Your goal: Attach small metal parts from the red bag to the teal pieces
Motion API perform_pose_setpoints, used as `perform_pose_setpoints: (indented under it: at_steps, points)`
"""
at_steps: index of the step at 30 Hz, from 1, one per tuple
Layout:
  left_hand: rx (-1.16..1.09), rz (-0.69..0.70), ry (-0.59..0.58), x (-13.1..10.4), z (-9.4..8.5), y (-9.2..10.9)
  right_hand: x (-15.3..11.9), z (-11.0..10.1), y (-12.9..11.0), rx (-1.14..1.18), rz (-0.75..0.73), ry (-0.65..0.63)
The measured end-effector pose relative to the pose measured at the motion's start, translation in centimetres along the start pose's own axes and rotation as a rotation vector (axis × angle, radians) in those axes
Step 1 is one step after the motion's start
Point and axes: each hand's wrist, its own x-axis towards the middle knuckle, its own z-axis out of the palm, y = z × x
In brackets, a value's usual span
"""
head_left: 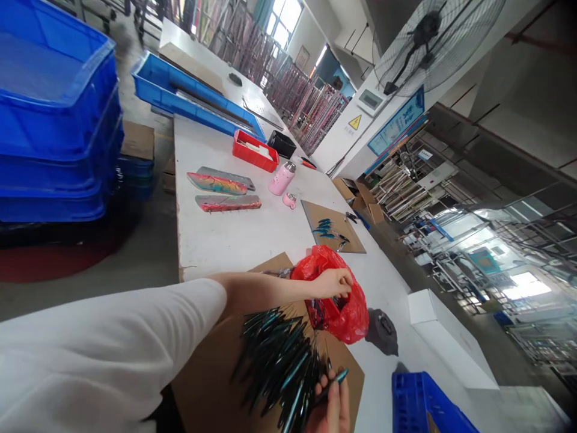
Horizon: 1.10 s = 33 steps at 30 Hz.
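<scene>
My left hand (pixel 334 282) reaches across to the mouth of a red plastic bag (pixel 354 322). Its fingers are curled together, and whatever they may pinch is too small to make out. At the bottom, my right hand (pixel 332 404) grips a slim glossy teal-and-black fishing lure (pixel 341 376) between thumb and fingers. Beside it, a big pile of similar dark lures (pixel 282 355), with thin wires at their ends, covers much of a brown cardboard sheet (pixel 207 367). Dark small parts show inside the bag, partly hidden by my left hand.
On the white table (pixel 216 240) lie a board with several lures (pixel 327 228), a pink bottle (pixel 282 178), its pink cap (pixel 289 200), and a red tray (pixel 255 151). A blue basket (pixel 426 403) and white box (pixel 451 337) stand right; blue crates (pixel 58 132) are stacked left.
</scene>
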Motion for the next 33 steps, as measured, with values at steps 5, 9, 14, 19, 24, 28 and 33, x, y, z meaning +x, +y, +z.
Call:
perform_pose_setpoints:
  at_steps: [5, 9, 14, 19, 24, 28, 33]
  points:
    - [-0.261, -0.138, -0.232, -5.1, 2.9, -0.5, -1.7, 3.6, -4.0, 0.074, 0.087, 0.345]
    - [-0.318, -0.206, -0.385, -7.2, 4.2, 0.2, -1.7, 4.6, -5.5, 0.088, 0.076, 0.411]
    - [-0.364, -0.186, -0.456, -7.7, 4.9, 0.3, -1.6, 4.2, -5.3, 0.165, 0.059, 0.464]
    - [-0.367, -0.155, -0.445, -7.7, 5.0, 0.0, -1.5, 4.0, -4.8, 0.217, 0.038, 0.460]
    - [-0.348, -0.150, -0.411, -7.7, 5.0, -0.3, -1.3, 3.6, -4.5, 0.335, 0.079, 0.470]
    - [-0.436, -0.258, -0.344, -7.4, 5.1, -0.4, -1.3, 1.4, -4.3, 0.360, 0.069, 0.588]
    - [-0.607, -0.497, -0.276, -7.2, 5.4, -1.4, -1.4, -0.8, -4.7, 0.462, 0.051, 0.651]
